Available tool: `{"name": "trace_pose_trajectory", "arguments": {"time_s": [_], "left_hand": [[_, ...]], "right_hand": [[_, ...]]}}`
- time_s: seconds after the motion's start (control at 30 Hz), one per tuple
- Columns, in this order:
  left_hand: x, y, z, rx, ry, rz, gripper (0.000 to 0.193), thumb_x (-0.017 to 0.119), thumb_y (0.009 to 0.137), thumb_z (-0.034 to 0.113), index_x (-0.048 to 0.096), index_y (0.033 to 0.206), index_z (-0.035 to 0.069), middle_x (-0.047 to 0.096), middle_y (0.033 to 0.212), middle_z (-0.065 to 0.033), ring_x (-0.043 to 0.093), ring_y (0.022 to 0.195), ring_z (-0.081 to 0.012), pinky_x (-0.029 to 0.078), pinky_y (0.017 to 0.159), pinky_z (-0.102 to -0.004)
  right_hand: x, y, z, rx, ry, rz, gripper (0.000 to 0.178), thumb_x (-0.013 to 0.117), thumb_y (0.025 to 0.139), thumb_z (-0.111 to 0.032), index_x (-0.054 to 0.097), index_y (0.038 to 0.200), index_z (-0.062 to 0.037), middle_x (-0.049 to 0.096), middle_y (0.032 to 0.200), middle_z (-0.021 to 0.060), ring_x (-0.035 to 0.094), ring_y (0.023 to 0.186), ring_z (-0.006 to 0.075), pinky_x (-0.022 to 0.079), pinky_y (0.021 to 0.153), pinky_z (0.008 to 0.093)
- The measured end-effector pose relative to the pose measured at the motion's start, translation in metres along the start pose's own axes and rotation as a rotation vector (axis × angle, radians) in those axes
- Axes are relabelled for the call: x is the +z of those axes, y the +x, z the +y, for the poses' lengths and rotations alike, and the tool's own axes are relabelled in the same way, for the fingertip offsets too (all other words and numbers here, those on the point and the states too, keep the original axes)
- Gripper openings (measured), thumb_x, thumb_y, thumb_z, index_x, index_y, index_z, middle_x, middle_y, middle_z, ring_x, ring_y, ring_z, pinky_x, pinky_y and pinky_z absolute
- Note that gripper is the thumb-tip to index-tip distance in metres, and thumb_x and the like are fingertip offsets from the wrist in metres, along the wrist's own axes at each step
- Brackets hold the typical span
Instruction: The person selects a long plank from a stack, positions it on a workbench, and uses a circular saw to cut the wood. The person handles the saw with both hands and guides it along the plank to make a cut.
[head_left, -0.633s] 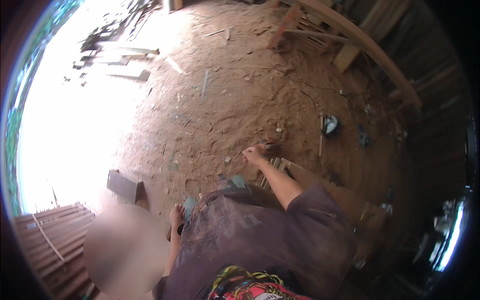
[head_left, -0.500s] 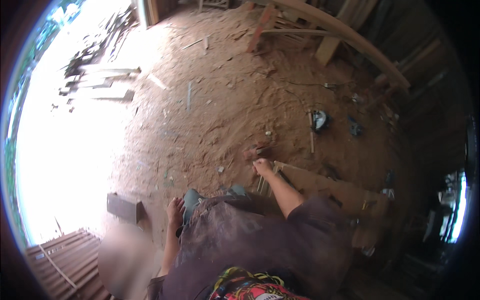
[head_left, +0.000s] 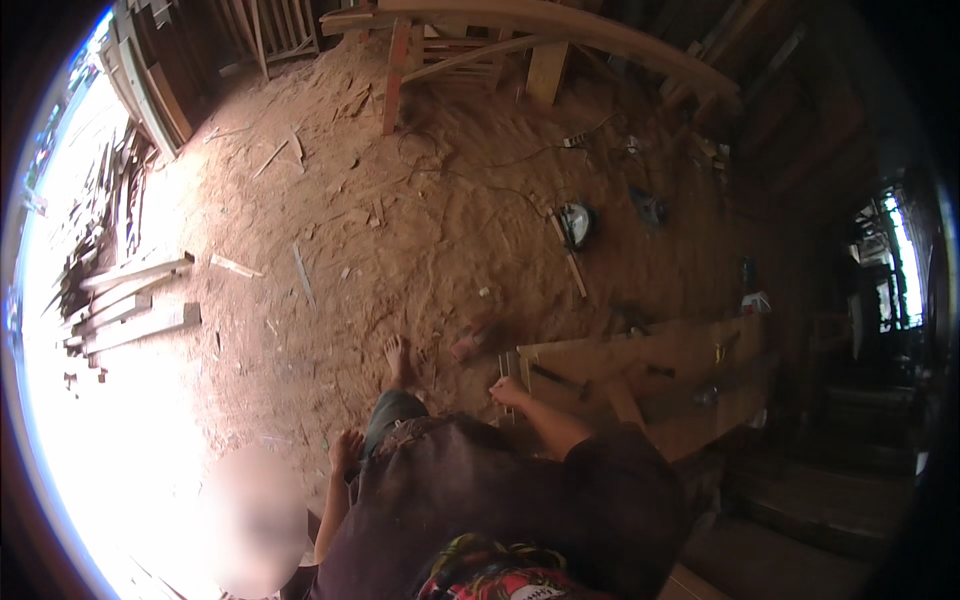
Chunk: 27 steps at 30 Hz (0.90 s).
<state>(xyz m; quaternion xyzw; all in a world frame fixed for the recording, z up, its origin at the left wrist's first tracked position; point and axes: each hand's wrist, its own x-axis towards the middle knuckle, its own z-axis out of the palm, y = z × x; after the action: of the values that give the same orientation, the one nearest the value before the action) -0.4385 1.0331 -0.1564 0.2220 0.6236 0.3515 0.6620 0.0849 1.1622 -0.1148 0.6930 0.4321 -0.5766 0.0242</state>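
I squint at white glare down the left; the floor (head_left: 350, 230) dims rightward into deep shadow, the top beam (head_left: 560, 22) bows, a round blur sits lower left.

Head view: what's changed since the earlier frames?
The view swung right: the round-faced tool and wooden trestle slid left in the picture. A bare foot came into view. The right hand drew back to the left end of the tan tabletop; no pickup or release visible. The left hand stays beside the left leg.
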Motion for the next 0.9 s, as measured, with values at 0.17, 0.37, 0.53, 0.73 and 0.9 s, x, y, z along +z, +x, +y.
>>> {"name": "trace_pose_trajectory", "arguments": {"time_s": [0.17,0.37,0.53,0.73,0.9], "left_hand": [[-0.044,0.024,0.099,-0.408,-0.464,0.403,0.046,0.054,0.106,0.028,0.051,0.145,0.003,0.061,0.144,-0.0148,0.065,0.126,-0.0348,0.056,0.1,-0.0512],[-0.047,0.104,0.202,-0.427,-0.136,0.343,0.048,0.06,0.102,0.028,0.054,0.143,0.005,0.065,0.138,-0.016,0.068,0.119,-0.0349,0.056,0.095,-0.0527],[0.07,0.191,0.299,-0.377,-0.031,0.161,0.04,0.063,0.1,0.023,0.06,0.135,0.003,0.07,0.126,-0.0149,0.071,0.112,-0.0325,0.055,0.094,-0.0492],[0.186,0.281,0.401,-0.21,0.143,0.039,0.037,0.059,0.104,0.026,0.061,0.135,0.004,0.07,0.127,-0.0146,0.07,0.114,-0.0313,0.055,0.096,-0.0491],[0.255,0.362,0.397,-0.335,0.13,-0.06,0.04,0.06,0.102,0.03,0.061,0.134,0.005,0.069,0.131,-0.0139,0.067,0.119,-0.0329,0.054,0.098,-0.048]], "right_hand": [[0.011,0.047,-0.164,-0.126,0.291,0.05,0.024,0.066,0.1,-0.027,0.074,0.097,-0.0048,0.074,0.081,0.0027,0.069,0.068,0.0116,0.052,0.057,0.0299],[-0.057,0.051,-0.316,-0.325,0.691,0.165,0.026,0.066,0.102,-0.026,0.067,0.097,-0.0007,0.07,0.083,0.0044,0.067,0.073,0.0121,0.053,0.063,0.032],[-0.103,0.061,-0.208,-0.252,1.032,0.21,0.018,0.065,0.1,-0.025,0.067,0.095,-0.0078,0.065,0.077,-0.0002,0.06,0.069,0.0109,0.047,0.061,0.027],[-0.067,0.026,-0.06,0.108,1.316,0.342,0.028,0.069,0.097,-0.018,0.063,0.123,-0.0113,0.067,0.1,0.0072,0.066,0.081,0.0215,0.054,0.063,0.0361],[-0.118,0.058,-0.047,0.297,0.897,0.336,0.019,0.067,0.098,-0.02,0.064,0.116,-0.0114,0.067,0.095,0.0057,0.065,0.078,0.0197,0.053,0.063,0.0357]]}}
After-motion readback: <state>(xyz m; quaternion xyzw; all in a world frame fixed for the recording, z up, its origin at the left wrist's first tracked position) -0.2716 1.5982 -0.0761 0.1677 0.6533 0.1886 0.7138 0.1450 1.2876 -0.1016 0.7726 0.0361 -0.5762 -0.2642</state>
